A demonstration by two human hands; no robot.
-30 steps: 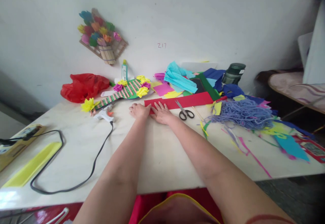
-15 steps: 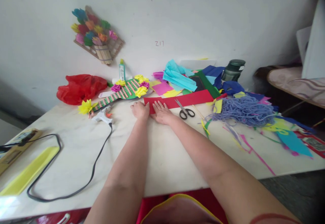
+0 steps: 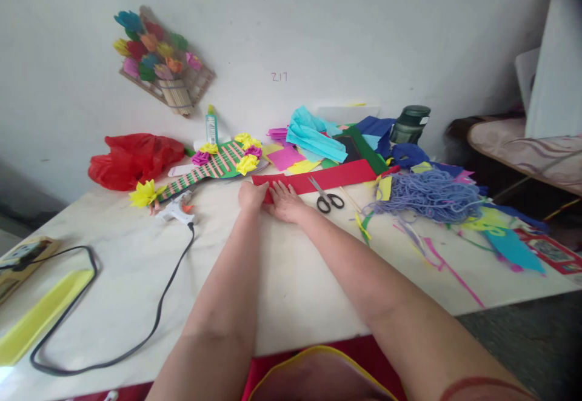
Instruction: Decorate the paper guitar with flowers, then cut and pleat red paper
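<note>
A long red paper strip lies across the table in front of me. At its left end my left hand is closed, the thumb and fingers pressed together on the paper's edge; the fingertips are partly hidden. Close beside it, my right hand lies flat on the strip with its fingers spread. A crease line shows in the strip just above the right fingers. Black-handled scissors rest with slightly parted blades, their tips over the strip's lower edge, to the right of my right hand.
Left of my hands are a white glue gun with a black cord, a flower-trimmed green paper guitar shape and a red plastic bag. Tangled blue-violet yarn, coloured papers and a dark bottle stand right and behind.
The whole view has shifted slightly, so things sit further left in it. My left hand has edged right, closer to my right hand. The scissors stay beside the strip.
</note>
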